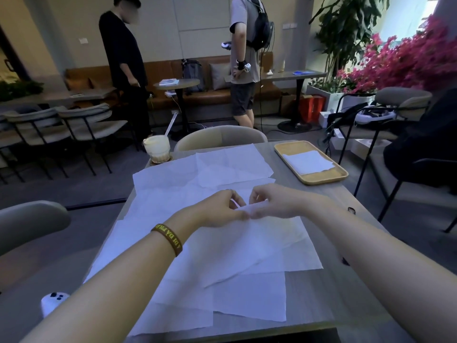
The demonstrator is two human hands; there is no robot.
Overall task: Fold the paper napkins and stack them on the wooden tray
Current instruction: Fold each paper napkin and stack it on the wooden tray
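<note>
Several unfolded white paper napkins [173, 194] lie overlapping across the grey table [329, 280]. My left hand [222, 209] and my right hand [272, 201] meet over the middle of the table, and each pinches the raised far edge of one napkin [247, 243] between thumb and fingers. The near part of that napkin still lies on the sheets below. At the far right corner sits the wooden tray [324, 178] with a folded white napkin stack [309, 162] on it.
An iced drink with a straw [157, 147] stands at the table's far left corner. A beige chair [222, 137] faces me across the table; more chairs stand left and right. Two people stand farther back. A white device [53, 302] lies low at the left.
</note>
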